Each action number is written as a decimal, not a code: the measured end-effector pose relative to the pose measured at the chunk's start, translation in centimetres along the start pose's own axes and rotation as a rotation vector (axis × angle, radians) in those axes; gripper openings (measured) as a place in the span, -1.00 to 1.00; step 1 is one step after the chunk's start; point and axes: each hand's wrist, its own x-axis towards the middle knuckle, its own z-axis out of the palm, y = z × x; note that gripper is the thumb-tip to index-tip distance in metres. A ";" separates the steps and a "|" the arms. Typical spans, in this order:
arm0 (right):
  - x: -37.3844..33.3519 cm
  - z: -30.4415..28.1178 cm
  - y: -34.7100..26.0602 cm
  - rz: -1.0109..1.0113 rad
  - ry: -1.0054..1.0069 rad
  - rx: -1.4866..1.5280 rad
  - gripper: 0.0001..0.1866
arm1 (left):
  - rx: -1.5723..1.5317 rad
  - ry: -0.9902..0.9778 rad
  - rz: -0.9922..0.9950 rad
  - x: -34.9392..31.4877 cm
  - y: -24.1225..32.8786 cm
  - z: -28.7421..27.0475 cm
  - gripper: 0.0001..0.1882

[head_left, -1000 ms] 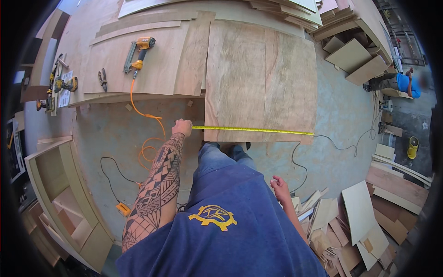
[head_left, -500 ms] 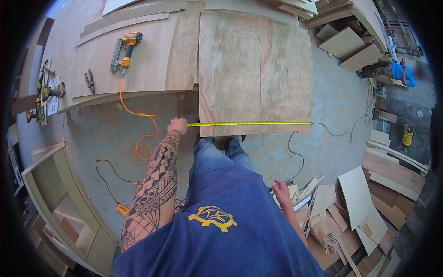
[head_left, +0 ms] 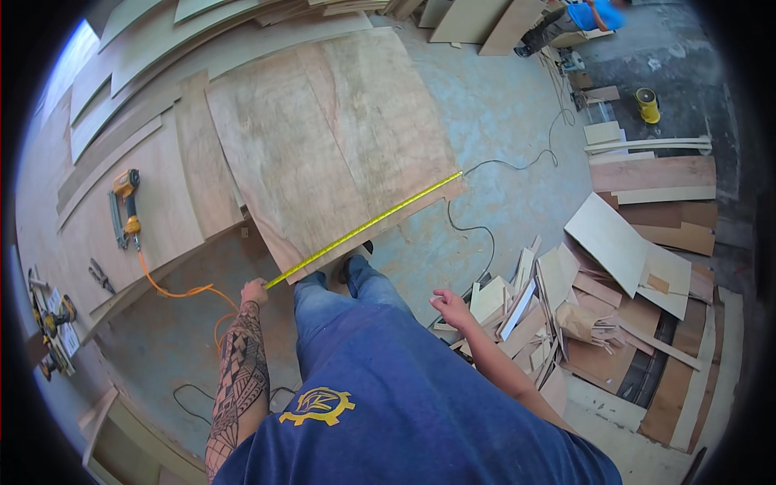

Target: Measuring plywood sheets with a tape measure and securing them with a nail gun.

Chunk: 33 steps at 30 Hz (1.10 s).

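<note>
My left hand (head_left: 255,292) is closed around the near-left end of a yellow tape measure (head_left: 365,227); its case is hidden in my grip. The blade is drawn out straight across a large plywood sheet (head_left: 323,121), close to the edge nearest me, reaching the sheet's right corner. My right hand (head_left: 454,310) hangs off to the right, apart from the sheet, with fingers partly bent and nothing visible in them.
At left, a yellow nail gun (head_left: 126,206) with an orange hose and pliers (head_left: 102,276) lie on stacked boards (head_left: 153,218). Wood offcuts (head_left: 558,283) pile up at right. A black cord (head_left: 525,166) crosses the floor. Another person in blue (head_left: 578,16) is far right.
The view has turned right, so the sheet and tape now slant up toward the right. My right hand has come forward from beside my body. My left hand keeps its hold on the tape.
</note>
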 end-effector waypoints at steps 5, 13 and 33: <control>-0.1 1.2 0.8 0.012 -0.055 0.017 -0.38 | 0.066 -0.082 -0.035 -0.4 0.8 0.0 -0.63; 0.4 0.3 1.6 0.068 -0.078 0.007 -0.44 | 0.079 -0.080 0.000 0.2 0.8 -0.8 -0.63; 7.1 3.2 -0.9 -0.039 -0.195 -0.095 -0.43 | -0.047 -0.152 -0.198 1.2 0.6 -1.0 -0.53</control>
